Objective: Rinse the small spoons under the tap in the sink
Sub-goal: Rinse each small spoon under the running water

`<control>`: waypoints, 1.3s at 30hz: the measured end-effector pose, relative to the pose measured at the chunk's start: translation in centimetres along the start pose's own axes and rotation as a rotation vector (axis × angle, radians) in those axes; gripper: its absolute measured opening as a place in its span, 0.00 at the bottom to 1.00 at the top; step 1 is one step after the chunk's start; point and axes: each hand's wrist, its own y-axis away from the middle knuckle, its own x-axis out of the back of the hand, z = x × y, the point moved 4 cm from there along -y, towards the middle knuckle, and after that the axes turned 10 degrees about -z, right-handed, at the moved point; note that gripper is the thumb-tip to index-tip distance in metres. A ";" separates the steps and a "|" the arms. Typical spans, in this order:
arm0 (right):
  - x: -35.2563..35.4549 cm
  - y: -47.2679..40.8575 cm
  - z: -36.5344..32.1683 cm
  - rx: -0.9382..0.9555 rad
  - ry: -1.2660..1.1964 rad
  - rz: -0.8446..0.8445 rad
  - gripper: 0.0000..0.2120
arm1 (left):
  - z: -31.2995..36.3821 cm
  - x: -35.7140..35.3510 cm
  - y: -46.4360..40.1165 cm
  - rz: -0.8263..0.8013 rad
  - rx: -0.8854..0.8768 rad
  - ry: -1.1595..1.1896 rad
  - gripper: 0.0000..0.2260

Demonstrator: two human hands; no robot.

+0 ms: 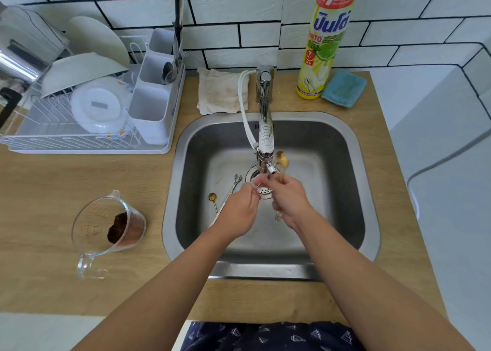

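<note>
At the countertop's far left corner stands a white dish rack with bowls, plates and a cutlery holder. Nearer the front edge on the left lies a clear measuring jug, tipped on its side, with dark brown grounds inside. In the steel sink, on the left of the basin floor, a small gold spoon lies just beside a silver spoon, whose handle runs under the left hand. That hand's fingers are curled, pinching a thin silver handle close to the drain strainer. The chrome tap reaches over the basin's middle, its spout just above both hands. The right hand grips gold-coloured spoons by their handles, bowls raised just right of the spout. Behind the sink's far rim lie a folded cloth, a yellow dish soap bottle and, at the far right, a blue sponge.
</note>
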 end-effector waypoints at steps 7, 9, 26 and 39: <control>-0.4 0.3 0.8 -0.039 -0.023 -0.131 0.05 | 0.4 -0.5 0.9 -0.227 0.048 0.549 0.13; -0.3 0.6 0.6 -0.039 0.001 -0.178 0.07 | 0.5 -0.4 1.1 -0.251 0.041 0.657 0.14; -0.4 0.0 1.4 -0.044 0.063 -0.129 0.08 | 0.0 -0.3 1.0 -0.171 0.190 0.525 0.14; 0.5 -0.6 0.1 0.004 -0.080 -0.084 0.05 | 0.1 -0.2 1.4 -0.278 0.148 0.655 0.10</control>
